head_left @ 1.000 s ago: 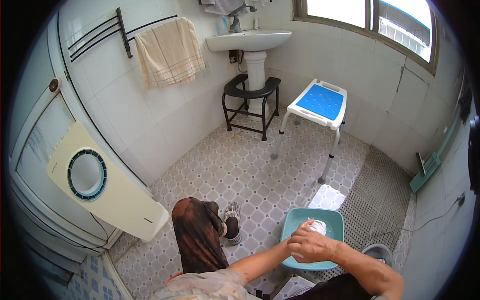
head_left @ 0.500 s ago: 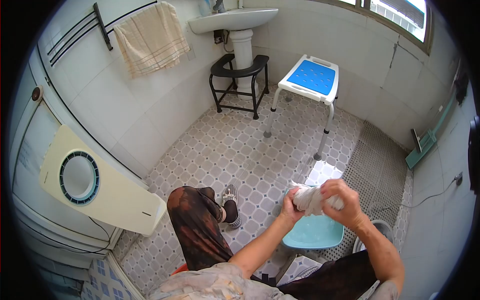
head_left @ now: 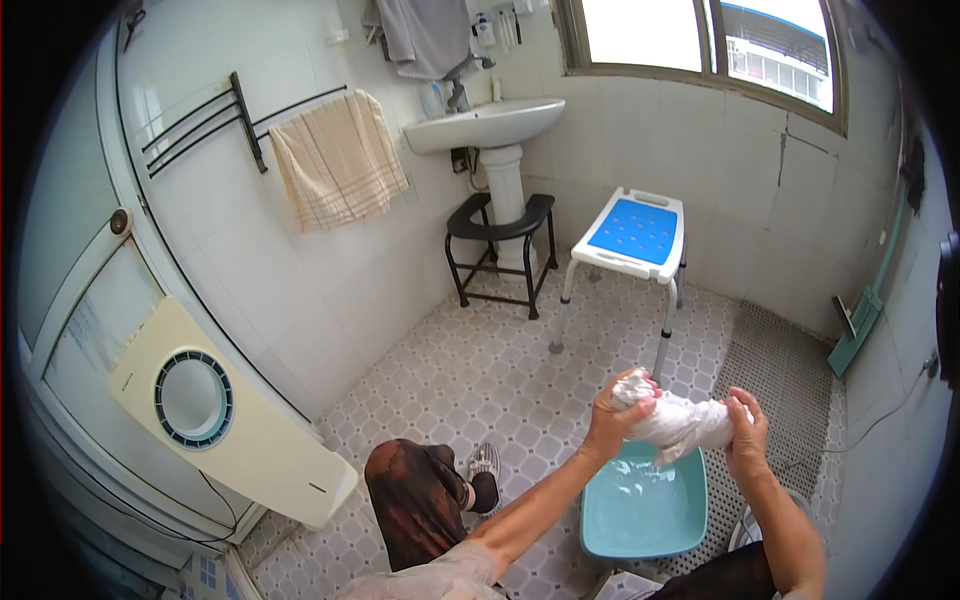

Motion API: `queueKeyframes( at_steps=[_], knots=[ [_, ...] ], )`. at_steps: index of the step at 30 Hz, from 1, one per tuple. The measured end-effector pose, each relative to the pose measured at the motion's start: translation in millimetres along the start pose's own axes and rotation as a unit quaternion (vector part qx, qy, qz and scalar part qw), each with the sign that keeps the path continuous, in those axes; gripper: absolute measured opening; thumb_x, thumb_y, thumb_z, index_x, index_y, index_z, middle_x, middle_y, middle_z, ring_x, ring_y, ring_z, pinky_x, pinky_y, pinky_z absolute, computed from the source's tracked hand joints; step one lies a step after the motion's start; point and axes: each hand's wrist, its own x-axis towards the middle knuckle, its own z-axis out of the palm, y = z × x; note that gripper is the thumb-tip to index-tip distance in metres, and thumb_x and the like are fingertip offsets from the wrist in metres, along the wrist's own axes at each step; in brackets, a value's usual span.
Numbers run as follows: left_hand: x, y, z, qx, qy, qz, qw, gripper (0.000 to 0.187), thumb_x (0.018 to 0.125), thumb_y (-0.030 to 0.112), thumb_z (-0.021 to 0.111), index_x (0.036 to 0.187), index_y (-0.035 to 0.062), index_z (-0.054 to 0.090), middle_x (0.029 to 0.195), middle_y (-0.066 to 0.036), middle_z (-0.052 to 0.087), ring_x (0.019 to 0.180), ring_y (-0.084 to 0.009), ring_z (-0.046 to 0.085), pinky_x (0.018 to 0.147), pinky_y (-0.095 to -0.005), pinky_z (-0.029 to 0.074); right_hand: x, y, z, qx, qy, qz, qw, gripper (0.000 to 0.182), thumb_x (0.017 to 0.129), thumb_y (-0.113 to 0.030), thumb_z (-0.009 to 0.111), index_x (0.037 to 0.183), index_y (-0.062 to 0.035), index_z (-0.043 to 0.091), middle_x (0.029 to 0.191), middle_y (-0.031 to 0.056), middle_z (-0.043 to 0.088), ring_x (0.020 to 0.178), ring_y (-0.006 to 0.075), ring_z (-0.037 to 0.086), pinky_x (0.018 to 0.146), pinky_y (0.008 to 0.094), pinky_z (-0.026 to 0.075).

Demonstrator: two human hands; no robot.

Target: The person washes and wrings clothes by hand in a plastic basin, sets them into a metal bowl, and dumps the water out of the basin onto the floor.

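Observation:
A white cloth (head_left: 682,424), bunched and twisted lengthwise, is stretched between my two hands above a turquoise basin (head_left: 625,545). My left hand (head_left: 612,418) is closed around its left end, where a wad of fabric shows over the fingers. At the right end, my right hand (head_left: 746,432) grips the cloth with curled fingers. A loose fold hangs from the middle toward the basin. Rippled water (head_left: 640,490) with bright reflections lies in the basin, which stands on the tiled floor below my hands.
A white shower stool (head_left: 632,235) with a blue seat stands ahead, and a black-framed commode chair (head_left: 500,225) surrounds the sink pedestal. A cream bladeless fan (head_left: 270,455) leans at left. A perforated grey mat (head_left: 770,380) and a green squeegee (head_left: 858,320) lie along the right wall.
My hands have moved apart, stretching the cloth from a compact bundle into a longer twist. The camera view has tilted up, showing more of the window and the basin's water.

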Motion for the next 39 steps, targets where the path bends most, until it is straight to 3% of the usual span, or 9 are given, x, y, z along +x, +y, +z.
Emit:
queueKeyframes(
  at_steps=[6,10,15,20,26,30,31,32,39],
  knots=[
    [7,48,45,0.264,-0.204,0.145,0.931,0.046,0.077,-0.001,0.072,0.12,0.0047,0.057,0.113,-0.008,0.064,0.11,-0.0178,0.06,0.097,-0.0338,0.047,2,-8,-8,0.079,0.007,0.059,0.995,0.032,0.09,-0.015,0.059,0.119,-0.0015,0.056,0.088,0.0031,0.06,0.083,0.0164,0.06,0.081,0.0322,0.052],
    [-4,69,73,0.323,-0.328,0.245,0.853,0.051,0.068,0.002,0.077,0.115,0.0037,0.059,0.112,-0.012,0.063,0.109,-0.0257,0.061,0.097,-0.0379,0.046,6,5,-12,0.108,-0.02,0.134,0.985,0.035,0.09,-0.015,0.055,0.121,0.0015,0.053,0.085,0.0031,0.059,0.079,0.0164,0.059,0.079,0.0326,0.051],
    [-25,74,97,0.352,-0.423,0.297,0.781,0.047,0.064,0.006,0.077,0.107,0.0071,0.059,0.109,-0.01,0.061,0.099,-0.0324,0.062,0.084,-0.0424,0.052,-14,-3,3,0.1,-0.039,0.221,0.969,0.036,0.087,-0.013,0.055,0.119,0.0009,0.05,0.078,0.0055,0.057,0.072,0.0186,0.058,0.07,0.0335,0.052],
    [-44,72,95,0.379,-0.498,0.296,0.721,0.047,0.061,0.01,0.079,0.103,0.0086,0.059,0.105,-0.009,0.059,0.095,-0.0302,0.062,0.079,-0.0414,0.052,-8,16,6,0.083,-0.065,0.259,0.96,0.028,0.084,-0.007,0.053,0.11,0.0022,0.052,0.072,0.0067,0.056,0.066,0.0199,0.058,0.064,0.0345,0.053],
    [-67,62,86,0.392,-0.57,0.295,0.659,0.045,0.056,0.013,0.075,0.097,0.0071,0.059,0.095,-0.009,0.057,0.084,-0.0288,0.058,0.072,-0.0396,0.05,-18,29,21,0.017,-0.092,0.275,0.957,0.005,0.083,-0.006,0.06,0.082,-0.0014,0.061,0.069,0.0066,0.058,0.062,0.0184,0.06,0.06,0.0335,0.052],
    [-73,56,82,0.413,-0.601,0.298,0.615,0.045,0.053,0.015,0.07,0.096,0.0058,0.06,0.091,-0.01,0.056,0.079,-0.0281,0.056,0.07,-0.0377,0.049,-14,36,33,-0.072,-0.107,0.239,0.962,0.009,0.081,-0.014,0.062,0.078,-0.0051,0.063,0.068,0.0065,0.061,0.059,0.0164,0.06,0.056,0.0318,0.05],
    [-75,50,79,0.412,-0.601,0.312,0.609,0.045,0.054,0.016,0.069,0.097,0.0057,0.06,0.089,-0.01,0.055,0.079,-0.0276,0.056,0.07,-0.0373,0.049,-11,40,32,-0.243,-0.167,0.111,0.949,0.012,0.081,-0.015,0.061,0.079,-0.0038,0.066,0.07,0.0069,0.062,0.059,0.0153,0.059,0.055,0.0316,0.049],
    [-79,44,76,0.409,-0.601,0.322,0.606,0.045,0.055,0.016,0.068,0.098,0.0056,0.061,0.088,-0.009,0.055,0.079,-0.0272,0.056,0.069,-0.037,0.05,-14,40,38,-0.118,-0.11,0.193,0.968,0.014,0.08,-0.015,0.062,0.083,-0.0028,0.068,0.071,0.0074,0.063,0.059,0.0151,0.059,0.055,0.0316,0.048],
    [-90,10,57,0.418,-0.656,0.307,0.548,0.028,0.061,0.019,0.067,0.086,0.0075,0.062,0.086,-0.007,0.056,0.077,-0.0233,0.058,0.063,-0.0356,0.051,-13,57,49,-0.255,-0.106,0.19,0.942,0.013,0.087,-0.007,0.054,0.091,0.0016,0.063,0.071,0.0041,0.059,0.062,0.0146,0.06,0.059,0.0307,0.051]
  ],
)
